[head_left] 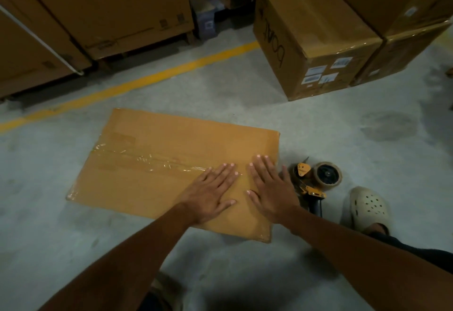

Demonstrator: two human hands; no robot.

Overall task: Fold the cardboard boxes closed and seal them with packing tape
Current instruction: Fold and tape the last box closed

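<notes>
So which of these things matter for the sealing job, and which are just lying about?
In the job: flat brown cardboard box; clear tape strip along its seam; left hand and right hand pressing flat on it; yellow-and-black tape dispenser beside it.
Just around: beige perforated clog; labelled sealed brown box; tall brown cartons behind; yellow floor line.

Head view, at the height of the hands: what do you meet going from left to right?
Flat brown cardboard box, clear tape along its seam → left hand flat on it → right hand flat on it → yellow-and-black tape dispenser → cream perforated clog.
</notes>
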